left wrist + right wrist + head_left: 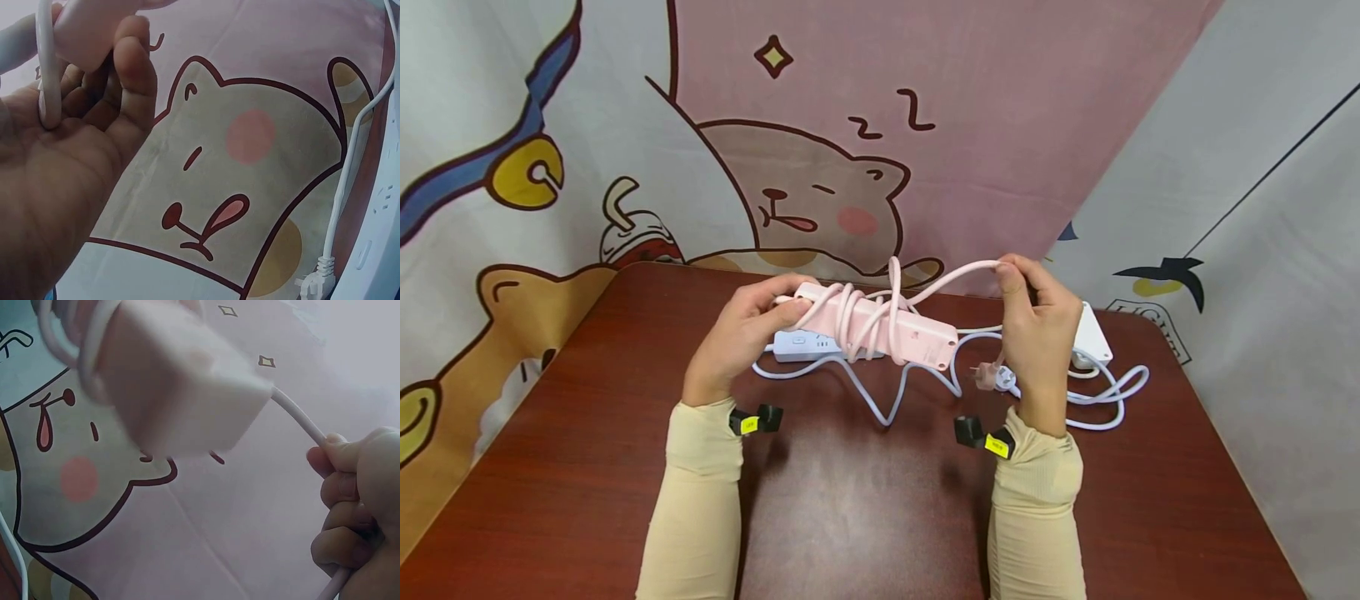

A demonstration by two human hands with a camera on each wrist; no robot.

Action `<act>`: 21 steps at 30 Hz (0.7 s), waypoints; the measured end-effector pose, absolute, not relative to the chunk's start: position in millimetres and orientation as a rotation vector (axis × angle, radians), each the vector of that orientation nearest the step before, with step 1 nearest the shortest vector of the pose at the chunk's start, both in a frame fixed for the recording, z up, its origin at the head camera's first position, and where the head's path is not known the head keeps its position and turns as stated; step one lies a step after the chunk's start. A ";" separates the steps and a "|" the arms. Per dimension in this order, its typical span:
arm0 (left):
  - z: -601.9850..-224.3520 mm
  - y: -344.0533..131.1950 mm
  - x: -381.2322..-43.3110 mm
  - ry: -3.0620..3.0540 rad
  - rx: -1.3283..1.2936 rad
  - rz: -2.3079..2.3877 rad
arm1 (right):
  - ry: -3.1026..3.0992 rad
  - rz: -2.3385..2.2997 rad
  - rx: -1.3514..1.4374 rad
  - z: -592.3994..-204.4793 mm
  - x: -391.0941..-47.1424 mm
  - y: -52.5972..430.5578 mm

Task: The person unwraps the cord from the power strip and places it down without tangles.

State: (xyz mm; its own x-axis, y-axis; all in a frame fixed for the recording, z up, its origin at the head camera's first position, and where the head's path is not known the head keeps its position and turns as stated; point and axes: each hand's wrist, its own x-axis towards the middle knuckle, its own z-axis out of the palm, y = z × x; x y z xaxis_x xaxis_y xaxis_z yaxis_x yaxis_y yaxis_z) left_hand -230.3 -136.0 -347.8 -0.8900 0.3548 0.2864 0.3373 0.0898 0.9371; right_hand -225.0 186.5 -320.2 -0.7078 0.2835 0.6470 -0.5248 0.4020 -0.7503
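A pink power strip hangs in the air above the table, tilted down to the right, with its pink cord wound in several loops around it. My left hand grips the strip's left end, thumb on the near face; in the left wrist view a cord loop passes by the palm. To the right, my right hand pinches the cord between thumb and index finger, the other fingers curled round it. A stretch of cord runs from the strip to these fingertips. Below that hand dangles the pink plug.
Behind the pink strip, a light blue power strip lies on the brown table. Its cord curves across the tabletop, with a round plug near the pink one. A white power strip sits partly hidden behind my right hand.
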 end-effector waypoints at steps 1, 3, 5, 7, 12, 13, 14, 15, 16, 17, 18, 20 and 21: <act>-348.0 -136.0 -230.5 2.322 0.734 1.965 | -1.909 1.388 0.208 -319.5 -224.6 185.9; -348.4 -135.9 -230.8 2.340 0.722 1.950 | -1.889 1.390 0.212 -318.6 -223.6 184.7; -348.7 -135.9 -231.3 2.369 0.705 1.937 | -1.870 1.396 0.214 -317.5 -222.1 183.4; -349.1 -136.2 -231.6 2.409 0.676 1.924 | -1.852 1.408 0.221 -316.5 -220.7 182.3; -350.0 -137.6 -232.8 2.477 0.579 1.934 | -1.805 1.450 0.237 -312.5 -215.5 179.8; -350.2 -138.0 -233.1 2.487 0.570 1.940 | -1.795 1.461 0.244 -311.7 -214.5 179.3; -350.4 -138.3 -233.4 2.486 0.555 1.953 | -1.788 1.464 0.250 -310.9 -213.3 178.8; -350.6 -138.7 -233.7 2.488 0.542 1.965 | -1.782 1.466 0.261 -310.2 -212.3 178.5; -350.7 -138.9 -234.0 2.490 0.532 1.978 | -1.775 1.469 0.273 -309.4 -211.3 178.1; -351.0 -139.3 -234.3 2.495 0.522 1.986 | -1.768 1.472 0.284 -308.8 -210.6 177.7; -351.1 -139.7 -234.5 2.506 0.512 1.993 | -1.761 1.477 0.293 -308.3 -209.8 177.2; -351.2 -140.5 -234.8 2.518 0.493 2.016 | -1.753 1.483 0.308 -306.9 -208.2 176.6; -351.2 -141.0 -234.9 2.534 0.485 2.021 | -1.748 1.489 0.316 -306.3 -207.5 176.4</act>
